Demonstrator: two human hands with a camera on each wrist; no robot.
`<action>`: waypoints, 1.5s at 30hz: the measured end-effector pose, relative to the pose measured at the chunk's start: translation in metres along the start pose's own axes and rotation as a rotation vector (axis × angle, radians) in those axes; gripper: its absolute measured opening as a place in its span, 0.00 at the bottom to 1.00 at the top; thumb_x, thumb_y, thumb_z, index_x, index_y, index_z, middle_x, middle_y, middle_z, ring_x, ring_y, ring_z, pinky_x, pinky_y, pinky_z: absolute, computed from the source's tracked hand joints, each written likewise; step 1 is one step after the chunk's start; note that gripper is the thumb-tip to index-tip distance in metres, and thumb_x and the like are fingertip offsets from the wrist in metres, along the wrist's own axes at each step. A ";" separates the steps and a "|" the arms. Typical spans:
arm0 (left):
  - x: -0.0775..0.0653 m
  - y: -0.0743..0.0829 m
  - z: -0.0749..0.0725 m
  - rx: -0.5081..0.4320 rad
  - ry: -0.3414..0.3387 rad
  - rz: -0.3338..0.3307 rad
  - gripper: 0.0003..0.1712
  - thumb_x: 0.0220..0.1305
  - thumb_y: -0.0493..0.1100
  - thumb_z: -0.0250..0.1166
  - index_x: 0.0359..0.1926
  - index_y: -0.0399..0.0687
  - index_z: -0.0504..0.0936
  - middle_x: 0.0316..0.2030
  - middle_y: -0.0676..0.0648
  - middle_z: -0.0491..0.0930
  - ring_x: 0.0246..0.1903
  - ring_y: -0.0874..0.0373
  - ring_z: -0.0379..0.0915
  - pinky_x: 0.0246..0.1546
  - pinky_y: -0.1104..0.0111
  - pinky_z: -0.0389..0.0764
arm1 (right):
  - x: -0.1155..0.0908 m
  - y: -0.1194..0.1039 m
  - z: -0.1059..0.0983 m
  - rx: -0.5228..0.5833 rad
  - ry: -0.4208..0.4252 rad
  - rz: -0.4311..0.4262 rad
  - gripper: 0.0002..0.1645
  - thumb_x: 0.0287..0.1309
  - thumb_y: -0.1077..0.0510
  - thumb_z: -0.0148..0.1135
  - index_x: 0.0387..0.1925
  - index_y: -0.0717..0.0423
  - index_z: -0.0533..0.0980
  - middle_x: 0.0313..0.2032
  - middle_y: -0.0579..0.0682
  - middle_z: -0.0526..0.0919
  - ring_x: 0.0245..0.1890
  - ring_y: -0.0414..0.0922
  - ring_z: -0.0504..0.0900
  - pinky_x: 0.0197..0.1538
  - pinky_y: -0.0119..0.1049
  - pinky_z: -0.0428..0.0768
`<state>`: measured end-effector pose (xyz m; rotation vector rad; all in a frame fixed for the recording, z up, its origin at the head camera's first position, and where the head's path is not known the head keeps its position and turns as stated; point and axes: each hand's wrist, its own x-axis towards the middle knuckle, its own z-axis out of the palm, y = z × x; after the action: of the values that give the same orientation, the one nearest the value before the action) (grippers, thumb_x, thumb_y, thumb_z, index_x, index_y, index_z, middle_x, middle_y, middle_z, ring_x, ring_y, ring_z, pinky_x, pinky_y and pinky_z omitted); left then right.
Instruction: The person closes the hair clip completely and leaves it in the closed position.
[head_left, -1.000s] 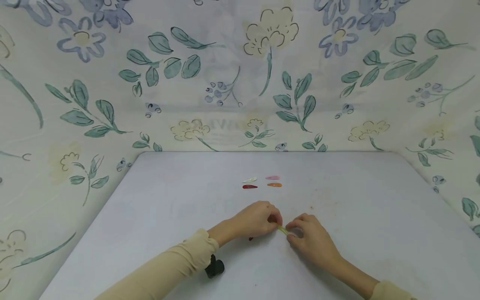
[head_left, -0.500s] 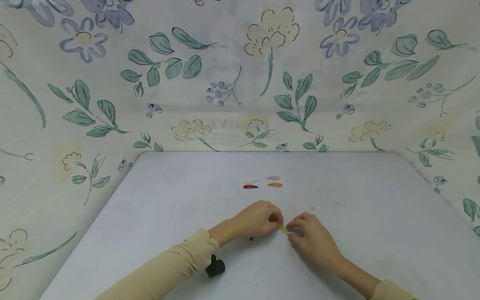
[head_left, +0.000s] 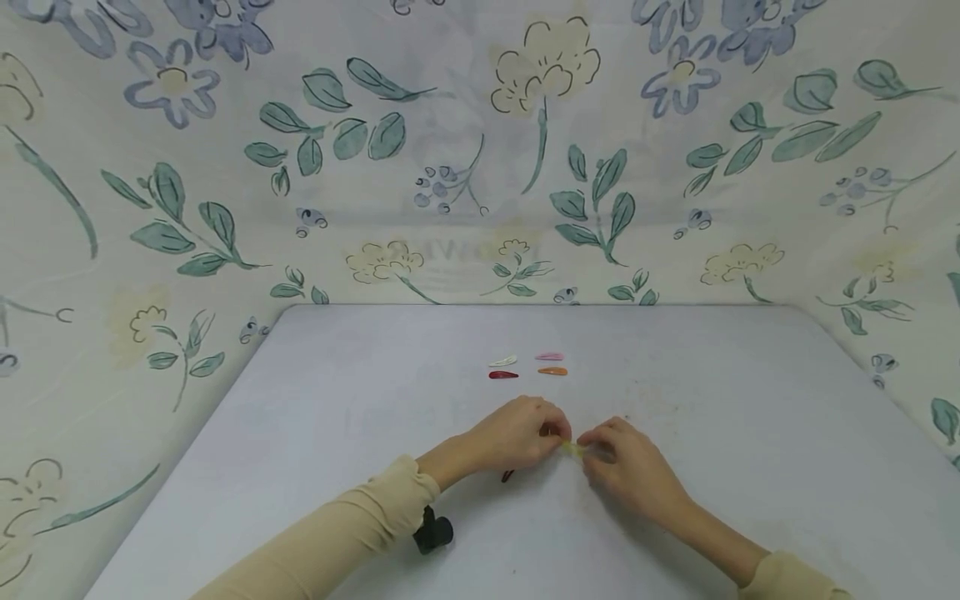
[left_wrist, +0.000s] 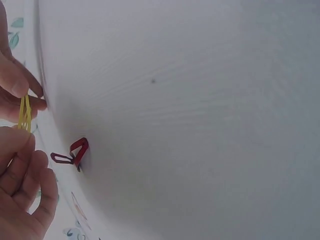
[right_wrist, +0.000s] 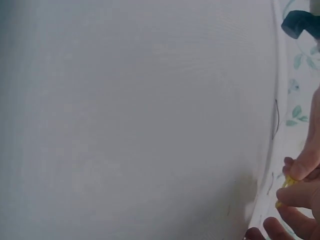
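Yellow hair clip (left_wrist: 24, 113) bridges the gap between both hands over the surface (head_left: 750, 417): the left hand's (head_left: 516, 435) fingers pinch one end, the right hand's (head_left: 636, 472) fingers the other.

A pale, smooth surface (right_wrist: 140, 110) occupied most of the field, its curved edge running down the right side. Beyond this edge lay a white backdrop (right_wrist: 297, 117) patterned with green leaves, and a dark object (right_wrist: 299, 24) was cropped at the upper right corner. At the lower right, the left hand (right_wrist: 312, 150), above, and the right hand (right_wrist: 301, 199), below, pinched a small yellow object (right_wrist: 288, 182), mostly hidden by fingers. A soft shadow (right_wrist: 227, 210) fell nearby.
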<state>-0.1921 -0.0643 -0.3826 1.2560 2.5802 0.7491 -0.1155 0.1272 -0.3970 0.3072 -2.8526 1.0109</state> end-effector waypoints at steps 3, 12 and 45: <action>0.000 0.000 -0.002 -0.010 0.013 -0.004 0.06 0.64 0.35 0.64 0.37 0.49 0.86 0.33 0.58 0.82 0.36 0.65 0.72 0.41 0.74 0.74 | 0.002 0.000 -0.003 0.042 -0.006 -0.003 0.11 0.53 0.67 0.68 0.40 0.57 0.84 0.36 0.47 0.81 0.39 0.42 0.79 0.45 0.40 0.80; 0.000 0.001 -0.019 -0.095 0.067 -0.034 0.06 0.66 0.36 0.63 0.41 0.49 0.85 0.33 0.58 0.80 0.34 0.65 0.72 0.37 0.74 0.74 | 0.016 -0.003 -0.013 0.145 0.020 -0.029 0.12 0.57 0.67 0.65 0.43 0.60 0.83 0.39 0.52 0.83 0.42 0.48 0.83 0.49 0.47 0.83; -0.025 -0.013 -0.043 -0.263 0.477 -0.099 0.05 0.64 0.35 0.65 0.40 0.45 0.85 0.37 0.51 0.84 0.36 0.59 0.74 0.39 0.68 0.78 | 0.063 -0.032 -0.008 0.252 0.082 -0.183 0.07 0.61 0.68 0.63 0.42 0.61 0.80 0.42 0.53 0.80 0.46 0.49 0.81 0.53 0.49 0.80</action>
<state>-0.2017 -0.1061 -0.3538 0.9522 2.7386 1.4613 -0.1700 0.0983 -0.3612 0.5237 -2.5689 1.3100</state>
